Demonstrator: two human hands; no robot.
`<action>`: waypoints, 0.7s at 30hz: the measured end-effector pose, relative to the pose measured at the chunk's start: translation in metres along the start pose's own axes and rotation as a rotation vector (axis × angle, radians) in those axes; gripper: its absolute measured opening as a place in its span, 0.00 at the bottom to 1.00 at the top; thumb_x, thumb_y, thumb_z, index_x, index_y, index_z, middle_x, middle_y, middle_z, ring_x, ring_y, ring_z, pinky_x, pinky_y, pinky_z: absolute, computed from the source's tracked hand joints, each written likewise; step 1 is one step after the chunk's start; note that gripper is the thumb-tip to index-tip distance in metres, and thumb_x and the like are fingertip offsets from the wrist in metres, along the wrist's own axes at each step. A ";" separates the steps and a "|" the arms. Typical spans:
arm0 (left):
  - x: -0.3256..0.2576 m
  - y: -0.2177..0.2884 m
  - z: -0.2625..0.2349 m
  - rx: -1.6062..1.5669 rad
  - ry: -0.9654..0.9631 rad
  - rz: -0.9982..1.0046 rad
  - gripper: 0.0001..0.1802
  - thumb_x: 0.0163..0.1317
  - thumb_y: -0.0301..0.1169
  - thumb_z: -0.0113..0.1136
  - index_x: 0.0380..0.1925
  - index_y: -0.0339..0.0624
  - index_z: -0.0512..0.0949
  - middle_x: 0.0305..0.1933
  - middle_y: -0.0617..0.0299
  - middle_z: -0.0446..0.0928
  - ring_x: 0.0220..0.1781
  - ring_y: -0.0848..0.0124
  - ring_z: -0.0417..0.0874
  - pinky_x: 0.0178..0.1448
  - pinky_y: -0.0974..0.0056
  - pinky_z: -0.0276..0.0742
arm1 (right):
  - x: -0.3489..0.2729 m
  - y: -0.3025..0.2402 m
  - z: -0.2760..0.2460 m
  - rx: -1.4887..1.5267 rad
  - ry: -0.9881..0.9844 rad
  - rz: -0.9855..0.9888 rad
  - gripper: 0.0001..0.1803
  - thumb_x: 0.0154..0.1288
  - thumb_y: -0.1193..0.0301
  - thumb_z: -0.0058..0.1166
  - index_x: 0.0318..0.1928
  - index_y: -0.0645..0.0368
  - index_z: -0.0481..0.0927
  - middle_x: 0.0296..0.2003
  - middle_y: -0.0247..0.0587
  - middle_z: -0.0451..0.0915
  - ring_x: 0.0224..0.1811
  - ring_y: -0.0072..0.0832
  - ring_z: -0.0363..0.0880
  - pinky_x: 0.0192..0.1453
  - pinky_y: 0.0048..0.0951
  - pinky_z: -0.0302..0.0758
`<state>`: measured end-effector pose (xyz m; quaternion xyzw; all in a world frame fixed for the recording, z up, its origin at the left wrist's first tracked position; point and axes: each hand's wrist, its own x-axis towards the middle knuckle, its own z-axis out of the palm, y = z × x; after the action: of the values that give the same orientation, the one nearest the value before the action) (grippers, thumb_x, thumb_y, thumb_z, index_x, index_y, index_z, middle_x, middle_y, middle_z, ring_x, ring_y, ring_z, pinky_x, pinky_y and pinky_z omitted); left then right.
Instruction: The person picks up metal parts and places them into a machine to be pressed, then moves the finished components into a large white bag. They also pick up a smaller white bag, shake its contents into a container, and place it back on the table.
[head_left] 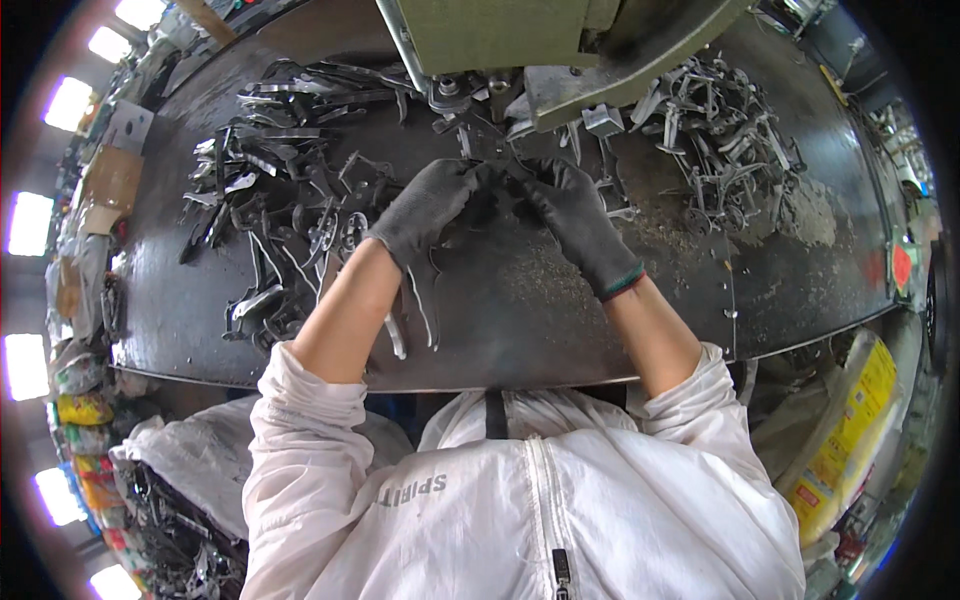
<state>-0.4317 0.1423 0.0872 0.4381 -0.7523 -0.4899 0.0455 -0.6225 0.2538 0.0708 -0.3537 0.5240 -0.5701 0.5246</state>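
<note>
Both my hands wear dark grey gloves and meet below the head of a green machine. My left hand is closed, its fingertips pinched at a dark piece that blends with the glove. From the right, my right hand closes toward the same spot, fingers bent and nearly touching the left ones. What they grip cannot be made out. Close under my left wrist lie slim curved metal parts. A heap of dark and shiny metal parts spreads to the left.
Another tangled heap of metal parts lies at the right on the dark metal table. Small chips are scattered near my right hand. A small metal block sits by the machine. Sacks and a yellow-printed bag stand below the table edge.
</note>
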 end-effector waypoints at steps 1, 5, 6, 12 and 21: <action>0.000 -0.004 -0.013 0.002 0.012 -0.004 0.17 0.74 0.31 0.54 0.55 0.30 0.81 0.44 0.56 0.86 0.43 0.72 0.85 0.49 0.63 0.81 | 0.000 0.000 0.001 -0.055 0.006 0.040 0.08 0.75 0.74 0.56 0.49 0.64 0.81 0.36 0.36 0.83 0.31 0.20 0.81 0.37 0.25 0.80; 0.036 -0.013 -0.073 0.548 0.351 0.270 0.16 0.70 0.31 0.54 0.51 0.34 0.83 0.44 0.48 0.86 0.45 0.54 0.86 0.52 0.52 0.80 | 0.000 -0.004 -0.004 -0.022 0.020 0.122 0.08 0.75 0.74 0.56 0.50 0.65 0.80 0.39 0.39 0.83 0.31 0.21 0.80 0.36 0.27 0.81; 0.052 -0.009 -0.085 0.366 0.483 0.196 0.16 0.68 0.33 0.55 0.50 0.36 0.83 0.46 0.41 0.86 0.48 0.42 0.86 0.55 0.44 0.80 | 0.000 -0.001 -0.007 -0.026 0.032 0.119 0.08 0.75 0.74 0.56 0.50 0.65 0.80 0.39 0.39 0.83 0.31 0.21 0.80 0.36 0.27 0.81; 0.157 -0.096 -0.108 0.720 0.508 0.299 0.21 0.66 0.37 0.58 0.57 0.45 0.81 0.53 0.41 0.84 0.58 0.43 0.84 0.62 0.46 0.80 | 0.001 0.001 -0.001 0.000 0.022 0.118 0.14 0.74 0.75 0.59 0.57 0.65 0.76 0.42 0.39 0.82 0.38 0.22 0.82 0.40 0.28 0.82; 0.158 -0.080 -0.123 0.846 0.424 0.025 0.18 0.69 0.32 0.55 0.54 0.35 0.79 0.57 0.34 0.82 0.62 0.43 0.84 0.65 0.45 0.79 | -0.021 -0.035 0.003 -0.330 0.049 0.001 0.17 0.77 0.74 0.57 0.61 0.67 0.75 0.46 0.41 0.85 0.41 0.20 0.84 0.45 0.26 0.82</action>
<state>-0.4177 -0.0659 0.0311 0.4995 -0.8651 -0.0396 0.0216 -0.6237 0.2704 0.1087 -0.4208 0.6232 -0.4845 0.4469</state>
